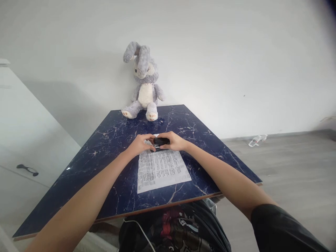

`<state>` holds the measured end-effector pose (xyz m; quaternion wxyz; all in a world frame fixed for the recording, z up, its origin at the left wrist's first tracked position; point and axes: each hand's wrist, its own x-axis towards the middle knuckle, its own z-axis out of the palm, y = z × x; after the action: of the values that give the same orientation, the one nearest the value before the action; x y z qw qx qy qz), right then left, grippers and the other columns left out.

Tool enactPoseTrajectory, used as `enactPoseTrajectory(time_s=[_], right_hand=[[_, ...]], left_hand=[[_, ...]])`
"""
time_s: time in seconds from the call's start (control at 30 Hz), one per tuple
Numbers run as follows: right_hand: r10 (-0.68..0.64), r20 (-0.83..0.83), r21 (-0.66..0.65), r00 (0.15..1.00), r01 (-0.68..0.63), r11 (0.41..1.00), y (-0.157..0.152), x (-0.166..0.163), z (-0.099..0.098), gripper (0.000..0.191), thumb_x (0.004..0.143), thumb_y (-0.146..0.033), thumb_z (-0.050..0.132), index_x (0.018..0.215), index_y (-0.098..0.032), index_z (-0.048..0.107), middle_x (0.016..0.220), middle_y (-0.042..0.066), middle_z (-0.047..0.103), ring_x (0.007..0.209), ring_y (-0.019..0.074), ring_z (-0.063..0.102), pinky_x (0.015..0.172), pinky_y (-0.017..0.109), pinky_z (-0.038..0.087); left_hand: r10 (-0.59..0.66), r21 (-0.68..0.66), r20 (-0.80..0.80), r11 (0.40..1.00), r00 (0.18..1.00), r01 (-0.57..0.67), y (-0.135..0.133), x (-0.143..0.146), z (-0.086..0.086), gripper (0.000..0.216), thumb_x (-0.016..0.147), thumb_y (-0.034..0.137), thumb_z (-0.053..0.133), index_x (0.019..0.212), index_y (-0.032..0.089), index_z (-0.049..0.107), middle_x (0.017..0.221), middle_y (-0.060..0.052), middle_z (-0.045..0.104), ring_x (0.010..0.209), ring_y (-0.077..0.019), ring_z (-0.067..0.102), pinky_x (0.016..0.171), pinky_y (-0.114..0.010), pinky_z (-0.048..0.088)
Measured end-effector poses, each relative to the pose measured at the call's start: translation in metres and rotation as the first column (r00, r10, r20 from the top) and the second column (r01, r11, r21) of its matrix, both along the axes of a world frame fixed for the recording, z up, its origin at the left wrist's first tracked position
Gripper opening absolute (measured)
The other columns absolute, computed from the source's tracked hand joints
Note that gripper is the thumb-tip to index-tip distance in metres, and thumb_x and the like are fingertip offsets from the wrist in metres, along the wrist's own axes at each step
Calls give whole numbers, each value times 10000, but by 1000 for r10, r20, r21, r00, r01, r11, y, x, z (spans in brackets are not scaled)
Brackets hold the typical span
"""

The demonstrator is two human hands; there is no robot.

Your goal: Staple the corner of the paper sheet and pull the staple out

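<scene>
Grip drawn close, the left hand (141, 144) and right hand (175, 140) pinch from opposite sides. I see a blue counter (99, 150) carrying a plush rabbit (145, 94) seated at the far end, apparently out of the way; a printed sheet (168, 168), flat; over its far part, a black stapler (160, 141), held at both ends, seemingly for steadiness.

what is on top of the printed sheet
A black stapler is over the far part of the printed sheet, held by the right hand, with the left hand at its other end. Print beneath them is covered; whether paper runs inside the stapler is hidden.
</scene>
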<state>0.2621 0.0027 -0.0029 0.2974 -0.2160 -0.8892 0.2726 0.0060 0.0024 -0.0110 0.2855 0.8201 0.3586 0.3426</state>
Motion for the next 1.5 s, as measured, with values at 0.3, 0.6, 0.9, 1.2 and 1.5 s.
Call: enactPoseTrajectory(time_s=[0.3, 0.6, 0.9, 1.2, 1.5], right_hand=[[-2, -17, 30, 1000, 2, 1000, -4, -10, -3, 328, 870, -268, 754, 1175, -170, 680, 1060, 69, 727, 910, 228, 663, 824, 322, 488], [-7, 244, 33, 970, -1, 999, -3, -8, 6, 361, 899, -330, 757, 1211, -177, 662, 1050, 70, 722, 868, 222, 639, 766, 310, 460], [101, 493, -278, 864, 47, 959, 26, 97, 31, 405, 877, -522, 747, 1092, -183, 702, 1001, 58, 715, 810, 195, 632, 690, 282, 472], [-530, 147, -22, 835, 538, 842, 62, 167, -11, 609, 951, -682, 548, 1189, -148, 720, 1232, 185, 704, 1127, 336, 658, 988, 465, 521], [-426, 604, 223, 673, 370, 902, 84, 71, -49, 664, 1082, -494, 387, 1635, -130, 348, 1701, 189, 228, 1593, 349, 165, 1281, 575, 160]], left_hand=[[8, 37, -42, 999, 999, -7, 0, -1, 9, 508, 562, 422, 956, 981, 228, 745, 941, -25, 776, 916, -245, 721, 898, -346, 538], [0, 22, -34, 1000, 999, 1, 8, -13, 5, 480, 679, 456, 893, 1076, 235, 739, 1039, -57, 777, 932, -240, 713, 863, -343, 509], [30, 56, -9, 998, 999, -30, 4, -4, 1, 357, 919, 547, 666, 1020, 213, 741, 935, -53, 737, 786, -191, 650, 745, -307, 496], [-13, 39, 56, 999, 998, 11, 1, -2, 5, 409, 995, 566, 554, 965, 200, 735, 986, -63, 704, 759, -173, 679, 730, -293, 496], [237, 117, 321, 951, 917, -287, 5, -9, 7, 429, 1024, 546, 495, 903, 190, 701, 743, -34, 667, 690, -173, 636, 719, -296, 479]])
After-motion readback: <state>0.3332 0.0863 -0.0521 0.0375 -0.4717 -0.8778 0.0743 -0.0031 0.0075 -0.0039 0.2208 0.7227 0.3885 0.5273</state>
